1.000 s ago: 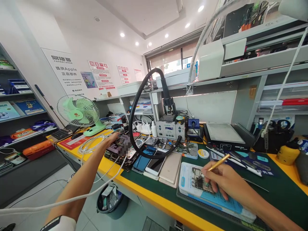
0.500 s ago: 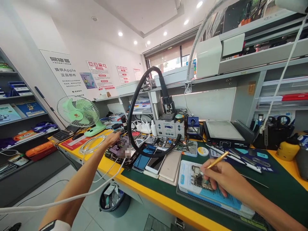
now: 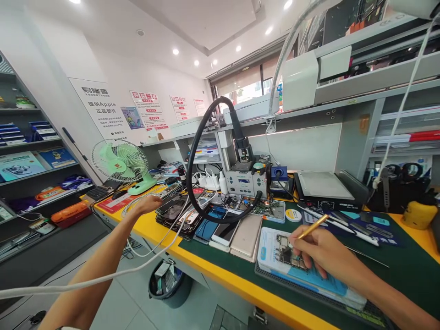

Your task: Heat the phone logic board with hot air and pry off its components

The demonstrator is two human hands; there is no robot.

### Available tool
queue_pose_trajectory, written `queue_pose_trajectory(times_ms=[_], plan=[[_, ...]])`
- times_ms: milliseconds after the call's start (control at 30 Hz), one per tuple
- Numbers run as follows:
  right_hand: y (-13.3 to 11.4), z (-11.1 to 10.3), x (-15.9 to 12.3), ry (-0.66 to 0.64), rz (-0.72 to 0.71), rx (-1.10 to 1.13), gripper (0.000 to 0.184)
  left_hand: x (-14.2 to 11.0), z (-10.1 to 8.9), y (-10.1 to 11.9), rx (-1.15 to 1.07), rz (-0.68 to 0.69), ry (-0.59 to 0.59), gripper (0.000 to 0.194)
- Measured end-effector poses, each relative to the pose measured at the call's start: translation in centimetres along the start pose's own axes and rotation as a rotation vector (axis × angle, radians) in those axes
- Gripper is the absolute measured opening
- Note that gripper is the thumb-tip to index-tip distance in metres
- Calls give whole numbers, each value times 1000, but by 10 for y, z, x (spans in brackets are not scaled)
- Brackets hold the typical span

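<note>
1. Lower left: long white cable crosses in front of the left forearm.
2. Lower right: right hand pinched closed on a slim gold pen-shaped tool, shaft leaning up to the right.
3. Under those fingers: dark irregular circuit board, flat on a white-and-blue rectangular case. Fingers hide the tool's tip; can't tell if it touches the board.
4. Below all that: dark green mat on the yellow-edged bench.
5. Centre, just left of the case: pale gold rectangular phone, then a white-framed phone with black screen.
6. Left of centre: left hand, fingers loosely curled, just beside a stack of flat black phone parts. Small at that range; can't tell whether it has hold of anything.
7. Behind, centre: grey boxy bench station, thick looped black hose.
8. Farther, left: pale green wire-caged fan.
</note>
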State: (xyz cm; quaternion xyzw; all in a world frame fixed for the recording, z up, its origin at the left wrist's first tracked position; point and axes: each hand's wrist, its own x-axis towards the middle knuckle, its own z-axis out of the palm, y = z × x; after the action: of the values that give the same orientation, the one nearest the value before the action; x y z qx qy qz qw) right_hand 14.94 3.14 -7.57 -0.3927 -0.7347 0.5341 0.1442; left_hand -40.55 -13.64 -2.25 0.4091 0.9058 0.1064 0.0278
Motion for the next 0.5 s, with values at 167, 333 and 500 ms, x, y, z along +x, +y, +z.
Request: queue_pose_trajectory(times_ms=[167, 333, 500], plan=[[1, 1, 1, 9, -17, 19, 28, -13, 18, -8, 33, 21, -115, 27], [4, 1, 3, -1, -34, 42, 30, -18, 27, -9, 37, 26, -127, 26], [-3, 1, -2, 15, -25, 46, 24, -20, 29, -7, 25, 9, -115, 25]])
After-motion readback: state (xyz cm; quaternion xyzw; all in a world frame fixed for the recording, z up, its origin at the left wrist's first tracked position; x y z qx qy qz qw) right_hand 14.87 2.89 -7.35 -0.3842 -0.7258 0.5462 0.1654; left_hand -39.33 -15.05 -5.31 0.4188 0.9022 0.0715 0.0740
